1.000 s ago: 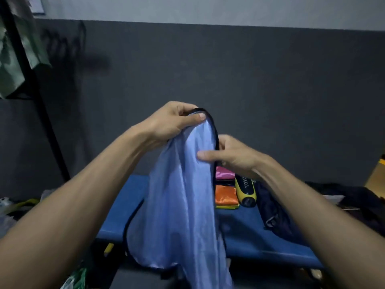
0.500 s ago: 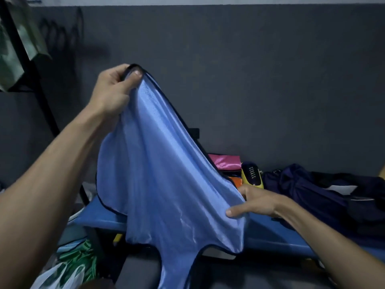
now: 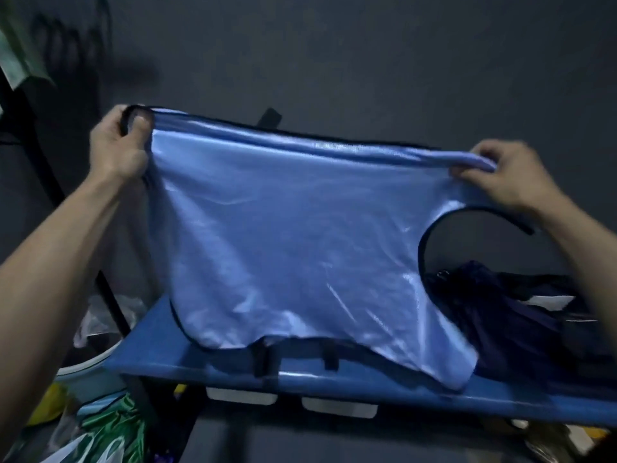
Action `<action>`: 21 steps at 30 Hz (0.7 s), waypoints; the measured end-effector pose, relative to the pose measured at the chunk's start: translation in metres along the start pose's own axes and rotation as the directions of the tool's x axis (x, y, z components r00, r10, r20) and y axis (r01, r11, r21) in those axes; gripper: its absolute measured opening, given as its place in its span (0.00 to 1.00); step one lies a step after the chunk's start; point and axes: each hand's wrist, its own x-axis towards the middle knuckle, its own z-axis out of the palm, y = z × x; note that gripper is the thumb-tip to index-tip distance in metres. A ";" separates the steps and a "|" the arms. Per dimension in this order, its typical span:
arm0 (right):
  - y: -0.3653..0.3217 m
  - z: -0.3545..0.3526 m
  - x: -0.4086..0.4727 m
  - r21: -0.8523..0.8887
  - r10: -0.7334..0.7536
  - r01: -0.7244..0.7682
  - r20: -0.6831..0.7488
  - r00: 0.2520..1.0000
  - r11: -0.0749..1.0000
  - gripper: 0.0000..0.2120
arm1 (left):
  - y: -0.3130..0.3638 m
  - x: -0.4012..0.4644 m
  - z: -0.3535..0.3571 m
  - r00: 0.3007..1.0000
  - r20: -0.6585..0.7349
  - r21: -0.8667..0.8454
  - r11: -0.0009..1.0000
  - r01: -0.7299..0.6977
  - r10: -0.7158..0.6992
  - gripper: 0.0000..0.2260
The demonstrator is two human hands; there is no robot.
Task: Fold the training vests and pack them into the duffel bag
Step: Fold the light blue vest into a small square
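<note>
- Head view: left hand [image 3: 117, 145] grips one black-trimmed corner of the blue vest [image 3: 300, 235]; right hand [image 3: 504, 175] pinches the other end, so the vest is stretched over the blue worktop [image 3: 367, 389].
- Step, judging: spreading for the first fold; next, lay it flat.
- Bare worktop lies left; the dark duffel bag [image 3: 521, 315] crowds the right edge.

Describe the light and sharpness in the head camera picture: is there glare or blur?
Head view: the room is dim; white glare streaks shine on the blue vest; the right hand is motion-blurred, the left hand a little sharper; the dark bag is lost in shadow.
</note>
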 end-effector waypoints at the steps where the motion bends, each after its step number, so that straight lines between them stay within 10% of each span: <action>1: -0.003 -0.006 0.005 0.015 -0.024 0.024 -0.054 0.998 1.000 0.06 | 0.001 0.003 -0.002 1.000 0.001 0.019 1.000 -0.012 0.012 0.06; 6: 0.011 -0.006 -0.012 -0.032 -0.093 0.100 0.167 0.982 0.994 0.07 | -0.022 -0.013 -0.015 0.954 0.292 0.178 0.984 0.016 -0.069 0.10; 11: 0.062 0.010 -0.052 0.092 0.020 -0.093 0.597 0.802 0.991 0.17 | -0.064 -0.040 -0.056 0.620 0.689 0.336 0.924 0.185 -0.375 0.09; 17: 0.068 0.015 -0.081 -0.002 0.184 -0.355 0.858 0.480 0.935 0.08 | -0.096 -0.077 -0.071 0.523 0.659 0.408 0.841 0.356 -0.541 0.04; 21: 0.077 0.015 -0.100 0.082 0.164 -0.488 0.882 0.441 0.869 0.07 | -0.115 -0.089 -0.095 0.369 0.707 0.412 0.775 0.478 -0.603 0.30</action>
